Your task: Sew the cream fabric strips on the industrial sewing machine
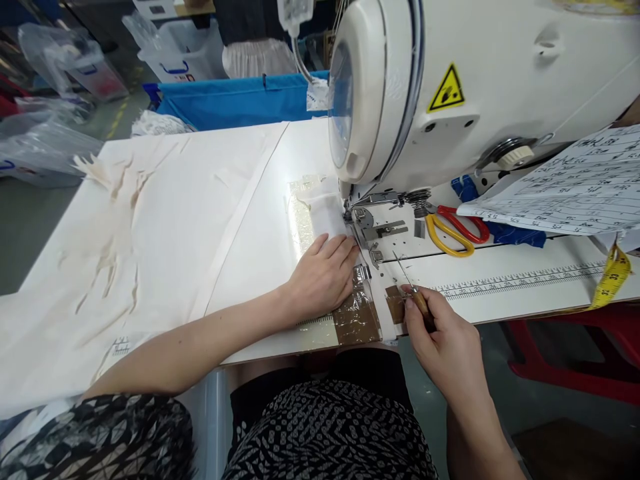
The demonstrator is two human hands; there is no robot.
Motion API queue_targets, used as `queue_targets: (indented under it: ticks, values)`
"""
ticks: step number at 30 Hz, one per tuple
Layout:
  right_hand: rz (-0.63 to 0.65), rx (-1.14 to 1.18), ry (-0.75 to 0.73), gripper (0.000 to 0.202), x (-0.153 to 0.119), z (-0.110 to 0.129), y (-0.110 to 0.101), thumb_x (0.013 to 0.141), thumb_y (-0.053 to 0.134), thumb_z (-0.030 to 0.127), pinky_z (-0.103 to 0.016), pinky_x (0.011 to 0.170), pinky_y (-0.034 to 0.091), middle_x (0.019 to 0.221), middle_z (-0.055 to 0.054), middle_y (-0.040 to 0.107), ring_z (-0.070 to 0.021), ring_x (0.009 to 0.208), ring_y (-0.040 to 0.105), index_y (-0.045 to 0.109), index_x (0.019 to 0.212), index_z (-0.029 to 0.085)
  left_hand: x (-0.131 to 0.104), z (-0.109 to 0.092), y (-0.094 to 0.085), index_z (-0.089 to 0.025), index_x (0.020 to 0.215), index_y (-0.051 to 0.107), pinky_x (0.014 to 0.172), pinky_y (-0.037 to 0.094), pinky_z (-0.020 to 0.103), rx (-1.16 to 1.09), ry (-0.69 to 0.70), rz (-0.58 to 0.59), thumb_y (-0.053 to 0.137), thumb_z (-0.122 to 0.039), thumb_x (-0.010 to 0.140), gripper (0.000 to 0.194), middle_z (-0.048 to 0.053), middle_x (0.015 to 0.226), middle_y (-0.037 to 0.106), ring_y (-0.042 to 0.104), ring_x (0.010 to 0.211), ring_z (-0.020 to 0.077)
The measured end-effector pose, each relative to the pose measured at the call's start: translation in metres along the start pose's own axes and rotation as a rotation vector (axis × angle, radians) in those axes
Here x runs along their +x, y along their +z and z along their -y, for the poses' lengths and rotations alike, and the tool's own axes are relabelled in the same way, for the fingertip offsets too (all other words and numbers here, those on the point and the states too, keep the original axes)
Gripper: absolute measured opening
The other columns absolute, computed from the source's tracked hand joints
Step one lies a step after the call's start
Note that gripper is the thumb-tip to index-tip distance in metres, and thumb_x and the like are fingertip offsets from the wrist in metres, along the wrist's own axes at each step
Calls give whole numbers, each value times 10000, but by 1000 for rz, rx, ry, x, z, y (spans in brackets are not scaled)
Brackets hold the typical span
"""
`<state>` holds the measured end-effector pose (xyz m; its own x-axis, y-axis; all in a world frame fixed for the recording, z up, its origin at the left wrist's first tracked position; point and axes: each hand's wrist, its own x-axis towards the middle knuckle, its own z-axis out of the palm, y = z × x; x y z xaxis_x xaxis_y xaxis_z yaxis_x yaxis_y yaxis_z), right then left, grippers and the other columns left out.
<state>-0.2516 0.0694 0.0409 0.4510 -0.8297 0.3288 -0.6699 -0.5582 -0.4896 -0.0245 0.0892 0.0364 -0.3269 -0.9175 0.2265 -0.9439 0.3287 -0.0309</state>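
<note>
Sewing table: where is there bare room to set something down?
The white tabletop is bare between the pale fabric and the shiny tape by the left hand; a narrow strip borders the printed ruler, right of the right hand. It's crowded where scissors, blue cloth and written paper bunch together.

Single view, worn on the head: looks forward and steeply down from above the wearer's lap (325,427), which fills the bottom edge. Near range, wide field. Left hand (325,277) and right hand (443,330) sit just below mid-frame, by the counter (255,253). Sewing machine (500,73) looms large upper right, cut by the border; a bin (180,59) shows small, farther off, upper left.
</note>
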Motion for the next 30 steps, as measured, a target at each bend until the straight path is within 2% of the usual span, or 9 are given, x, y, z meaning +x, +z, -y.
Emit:
queue_targets:
  ticks: [5, 9, 11, 14, 16, 18, 24, 27, 30]
  values:
    - [8, 8, 23, 272, -1, 0, 0, 995, 454, 324, -216, 423, 399, 748, -32, 712, -163, 537, 647, 656, 1068, 157, 0, 0, 0, -20, 1372, 509, 1139, 349, 467, -8, 12, 20, 310, -300, 1019, 492, 168, 1427, 505, 444, 1332, 296]
    - [-27, 59, 81, 284, -3, 0, 0, 982, 499, 358, -227, 493, 469, 892, -62, 742, -182, 641, 697, 645, 1137, 170, 1, 1, 0, -16, 1373, 505, 1140, 348, 454, -23, 4, 35, 311, -297, 1020, 491, 171, 1438, 492, 433, 1341, 300]
    - [-41, 90, 121, 334, -5, 0, 1, 980, 522, 385, -237, 558, 510, 1017, -83, 736, -198, 756, 719, 619, 1226, 181, 1, 1, 0, -12, 1374, 500, 1144, 343, 454, -33, 0, 41, 311, -300, 1022, 493, 174, 1440, 489, 430, 1343, 303]
    - [-39, 181, 138, 387, -6, 3, 5, 992, 527, 371, -257, 739, 549, 1211, -91, 680, -211, 1006, 690, 552, 1344, 211, 3, 3, -1, -13, 1373, 498, 1155, 330, 455, -40, -12, 48, 318, -300, 1022, 487, 175, 1436, 492, 432, 1343, 300]
    - [-47, 255, 97, 348, -5, 6, 9, 999, 526, 327, -268, 841, 538, 1243, -83, 659, -200, 1072, 660, 558, 1328, 218, 5, 5, 0, -20, 1373, 496, 1157, 328, 450, -42, -25, 46, 325, -293, 1021, 477, 173, 1439, 490, 434, 1342, 292]
    - [-47, 305, 24, 279, -2, 10, 13, 1003, 519, 275, -283, 887, 523, 1185, -80, 670, -193, 1056, 653, 589, 1264, 210, 7, 7, 2, -18, 1374, 489, 1153, 334, 452, -48, -33, 39, 325, -291, 1021, 475, 178, 1445, 482, 433, 1340, 291]
    - [10, 282, -213, 204, 18, 23, 30, 1008, 455, 213, -297, 755, 514, 933, -69, 659, -191, 853, 650, 599, 1151, 186, 13, 14, 7, -37, 1306, 526, 1064, 425, 431, -116, -78, -20, 361, -252, 992, 415, 174, 1377, 521, 468, 1265, 291]
    - [5, 117, -268, 221, 27, 27, 38, 1013, 429, 221, -273, 672, 487, 928, -72, 682, -190, 829, 658, 614, 1120, 164, 15, 17, 8, -33, 1267, 546, 1009, 460, 403, -135, -93, -38, 379, -228, 975, 390, 172, 1309, 551, 501, 1187, 280]
    - [-18, -35, -291, 239, 33, 31, 43, 1011, 429, 204, -259, 592, 434, 959, -78, 698, -182, 799, 659, 632, 1107, 123, 15, 19, 9, -5, 1276, 540, 1026, 450, 396, -134, -78, -39, 381, -215, 972, 402, 180, 1299, 560, 498, 1194, 277]
